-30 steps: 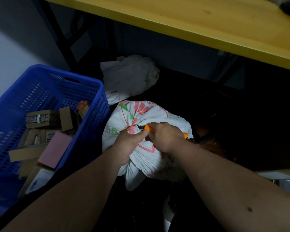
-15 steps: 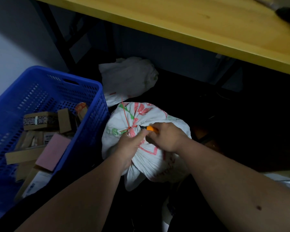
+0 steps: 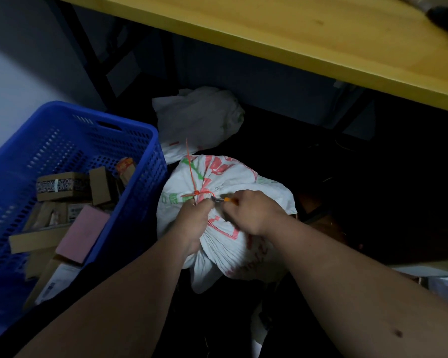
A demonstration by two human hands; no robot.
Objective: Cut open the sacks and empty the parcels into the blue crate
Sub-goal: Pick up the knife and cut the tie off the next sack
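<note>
Nearest us, our left hand [image 3: 195, 223] bunches the gathered neck of the white sack [image 3: 233, 244], fingers curled round the cloth just below the knot. Our right hand [image 3: 254, 210] is closed on a small orange-handled cutter [image 3: 224, 200], its short blade pointing left toward the left hand.

The move ahead turns on one relation: the red tie [image 3: 197, 193] sits just beyond and slightly left of the blade tip, touching or nearly so, right above the left thumb. The tie's loop runs across the neck, while its loose tail stands up and away from us toward the far sack. The cutter's long axis lies roughly left to right, so it meets the loop crosswise. Our right hand is the one to cut; the left only holds the neck taut, and its knuckles are close to the blade's path, which we judge to be the risk.

Left of the left hand stands the blue crate [image 3: 150, 151], already holding cardboard parcels [image 3: 62, 186] and a pink one. Beyond the grip lies a second, paler sack [image 3: 199, 117], under the yellow worktop [image 3: 295, 34].

Against a second ago, the right hand has drawn back rightward, showing more of the blade, and the tie looks uncut as before.
</note>
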